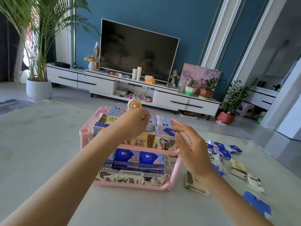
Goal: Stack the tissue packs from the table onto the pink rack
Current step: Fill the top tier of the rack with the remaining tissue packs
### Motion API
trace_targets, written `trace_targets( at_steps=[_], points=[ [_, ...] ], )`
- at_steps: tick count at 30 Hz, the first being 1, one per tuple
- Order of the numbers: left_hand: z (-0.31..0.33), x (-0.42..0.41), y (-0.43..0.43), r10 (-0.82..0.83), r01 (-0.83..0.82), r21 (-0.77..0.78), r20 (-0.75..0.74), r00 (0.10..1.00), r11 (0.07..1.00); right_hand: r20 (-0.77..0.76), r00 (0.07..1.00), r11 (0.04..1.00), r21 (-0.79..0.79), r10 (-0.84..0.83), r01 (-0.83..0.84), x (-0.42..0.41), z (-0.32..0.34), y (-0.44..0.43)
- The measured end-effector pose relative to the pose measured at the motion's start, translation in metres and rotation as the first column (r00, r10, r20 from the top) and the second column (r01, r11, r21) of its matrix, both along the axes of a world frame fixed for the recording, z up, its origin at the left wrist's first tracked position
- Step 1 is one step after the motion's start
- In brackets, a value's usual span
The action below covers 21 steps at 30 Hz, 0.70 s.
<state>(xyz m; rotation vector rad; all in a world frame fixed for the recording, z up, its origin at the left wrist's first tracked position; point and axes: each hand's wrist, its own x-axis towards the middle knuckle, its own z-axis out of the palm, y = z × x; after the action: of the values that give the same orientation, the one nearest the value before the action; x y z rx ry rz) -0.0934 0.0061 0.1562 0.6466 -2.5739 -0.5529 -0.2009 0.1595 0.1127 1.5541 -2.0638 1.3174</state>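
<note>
The pink two-tier rack (pixel 130 185) stands on the table in front of me. Both tiers hold blue, floral and cream tissue packs (pixel 127 156). My left hand (pixel 133 122) reaches over the top tier with its fingers curled down beside a pale blue pack (pixel 152 123); whether it grips the pack is hidden. At the right end of the top tier my right hand (pixel 189 144) hovers with straight, spread fingers and holds nothing. Several loose tissue packs (pixel 237 168) lie on the table to the right of the rack.
A small orange desk fan (pixel 134 104) stands just behind the rack. A blue pack (pixel 257 204) lies near the table's right front edge. Beyond the table are a white TV cabinet (pixel 101 82), a television and potted plants.
</note>
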Motion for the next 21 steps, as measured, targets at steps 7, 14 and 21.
trace_targets(
  at_steps=[7,14,21],
  points=[
    [-0.003,0.005,-0.011,0.305,-0.259,-0.197,0.263,0.915,0.946,-0.074,0.964,0.888,0.378,-0.254,0.263,0.009,0.007,-0.003],
    [-0.007,0.006,-0.035,0.359,-0.316,-0.188,0.284,0.889,0.930,-0.220,0.933,0.838,0.416,-0.284,0.353,0.015,-0.002,-0.012],
    [0.001,0.031,-0.060,0.392,-0.343,0.387,-0.054,0.918,0.856,0.454,0.864,0.975,0.135,-0.218,0.175,-0.016,0.044,-0.028]
  ],
)
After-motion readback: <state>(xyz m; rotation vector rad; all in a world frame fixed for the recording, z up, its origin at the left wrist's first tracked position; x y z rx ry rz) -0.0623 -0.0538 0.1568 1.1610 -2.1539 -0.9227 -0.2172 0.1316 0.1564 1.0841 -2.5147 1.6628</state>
